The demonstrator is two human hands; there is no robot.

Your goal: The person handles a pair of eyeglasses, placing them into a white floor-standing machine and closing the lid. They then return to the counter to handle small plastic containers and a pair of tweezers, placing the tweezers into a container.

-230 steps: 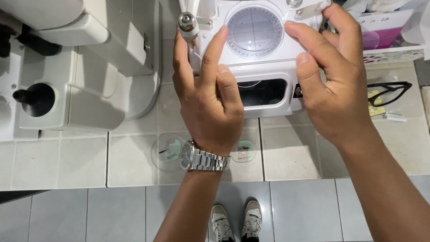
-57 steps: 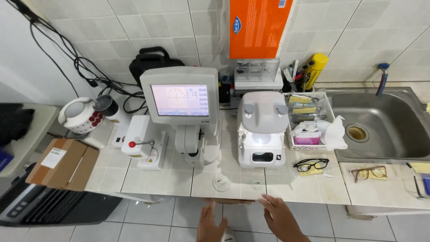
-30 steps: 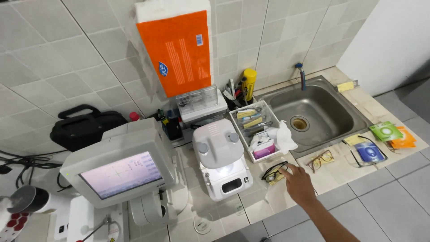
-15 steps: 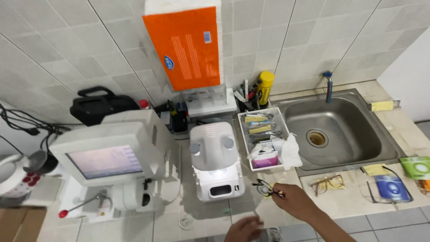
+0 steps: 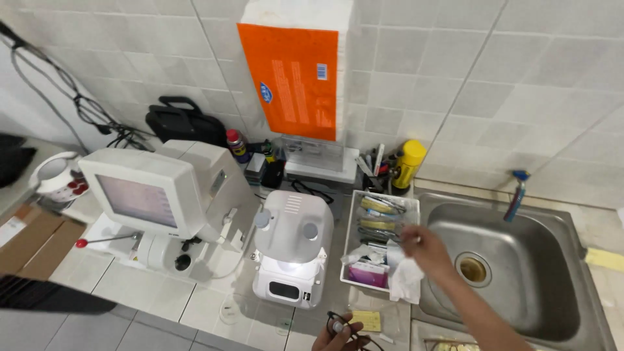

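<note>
My left hand (image 5: pixel 336 337) shows only partly at the bottom edge and grips a pair of black-framed glasses (image 5: pixel 340 321) over the tiled counter. My right hand (image 5: pixel 422 249) reaches in from the lower right, above the white tray (image 5: pixel 351 242) of small tools. Its fingers pinch a white tissue (image 5: pixel 407 281) that hangs down over the tray's right rim, beside the steel sink (image 5: pixel 552 273).
A small white machine (image 5: pixel 292 253) stands left of the tray, and a larger machine with a screen (image 5: pixel 156 195) further left. An orange tissue pack (image 5: pixel 292 78) hangs on the wall above a yellow can (image 5: pixel 408 164). A yellow note (image 5: pixel 368 320) lies by the glasses.
The black glasses, under my right hand on the counter half a second ago, are now in my left hand. My right hand has moved up to the tray and holds a tissue.
</note>
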